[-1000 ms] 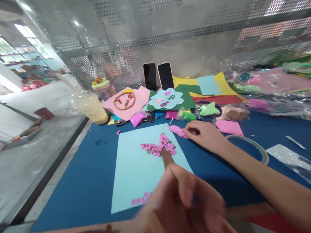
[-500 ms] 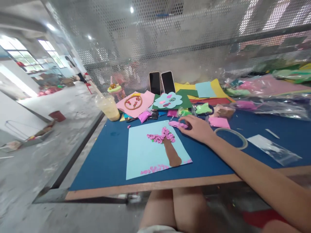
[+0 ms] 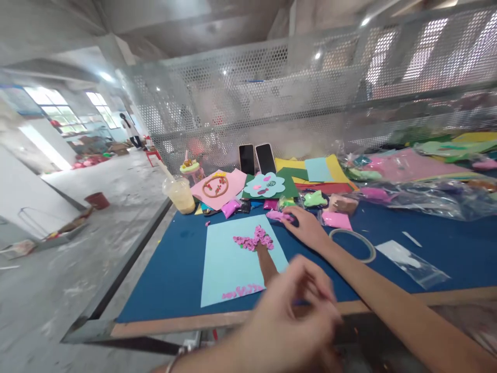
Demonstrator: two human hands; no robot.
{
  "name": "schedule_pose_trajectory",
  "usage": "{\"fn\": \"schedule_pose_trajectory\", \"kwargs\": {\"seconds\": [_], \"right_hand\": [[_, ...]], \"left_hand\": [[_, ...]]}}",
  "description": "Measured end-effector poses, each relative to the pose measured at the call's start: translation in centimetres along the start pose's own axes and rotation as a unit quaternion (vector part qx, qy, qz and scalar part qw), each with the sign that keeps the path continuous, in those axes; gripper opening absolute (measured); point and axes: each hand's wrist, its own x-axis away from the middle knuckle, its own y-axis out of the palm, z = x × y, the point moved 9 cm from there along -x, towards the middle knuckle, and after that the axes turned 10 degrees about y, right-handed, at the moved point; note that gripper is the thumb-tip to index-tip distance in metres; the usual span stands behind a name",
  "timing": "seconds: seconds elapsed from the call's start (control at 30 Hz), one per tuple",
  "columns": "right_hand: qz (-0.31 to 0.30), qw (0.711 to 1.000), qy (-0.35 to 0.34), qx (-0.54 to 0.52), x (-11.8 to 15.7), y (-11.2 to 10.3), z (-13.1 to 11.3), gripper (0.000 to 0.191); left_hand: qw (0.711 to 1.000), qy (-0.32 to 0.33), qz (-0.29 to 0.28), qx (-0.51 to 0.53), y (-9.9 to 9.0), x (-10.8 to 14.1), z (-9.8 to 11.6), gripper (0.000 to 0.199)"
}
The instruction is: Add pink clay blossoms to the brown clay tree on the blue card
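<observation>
My right hand [image 3: 305, 226] has its fingers closed on a lump of pink clay [image 3: 276, 216] just past the top right corner of the light blue sheet [image 3: 223, 264]. On that sheet are a brown clay trunk [image 3: 266, 263], pink blossoms [image 3: 254, 240] and pink bits along the bottom edge. My left hand [image 3: 295, 311], blurred, is raised in front of the sheet's lower right corner with its fingers curled together; whether anything is between them is too blurred to tell.
Behind the sheet lie pink clay packets [image 3: 337, 219], a cloud-shaped card [image 3: 264, 185] and two phones [image 3: 265, 158]. A drink cup [image 3: 181, 196] stands at the back left. A tape ring [image 3: 373, 254] and clear bag [image 3: 413, 264] lie right.
My left hand has come into view from below and covers the sheet's lower right corner. The camera view has tilted up. My right hand still holds the pink clay.
</observation>
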Motion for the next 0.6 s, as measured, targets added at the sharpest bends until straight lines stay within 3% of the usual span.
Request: {"fn": "schedule_pose_trajectory", "kwargs": {"seconds": [0.03,0.1,0.17,0.2,0.3,0.5,0.6], "right_hand": [[0.002,1.000,0.002,-0.009,0.0,-0.2,-0.2,0.020],[0.000,1.000,0.005,-0.022,0.2,-0.5,-0.6,0.017],[-0.020,0.998,0.019,-0.059,0.2,-0.5,-0.8,0.014],[-0.026,0.996,0.028,-0.083,0.2,-0.5,-0.9,0.013],[-0.047,0.991,0.032,-0.124,-0.1,-0.5,-1.6,0.013],[-0.066,0.985,0.032,-0.157,-2.0,-0.6,-2.8,0.033],[-0.082,0.981,0.044,-0.170,-2.8,0.0,-2.9,0.028]], "left_hand": [[0.987,0.028,0.018,-0.155,-2.2,-2.7,2.1,0.009],[0.907,0.087,0.045,-0.409,-6.1,-7.2,6.4,0.005],[0.833,0.106,0.070,-0.539,-9.6,-9.8,8.8,0.011],[0.814,0.106,0.067,-0.567,-10.8,-10.6,9.2,0.017],[0.807,0.075,0.032,-0.585,-12.9,-12.0,8.2,0.023],[0.803,0.098,-0.013,-0.587,-12.3,-14.7,7.7,0.007],[0.803,0.110,-0.027,-0.585,-12.8,-16.1,7.5,0.007]]}}
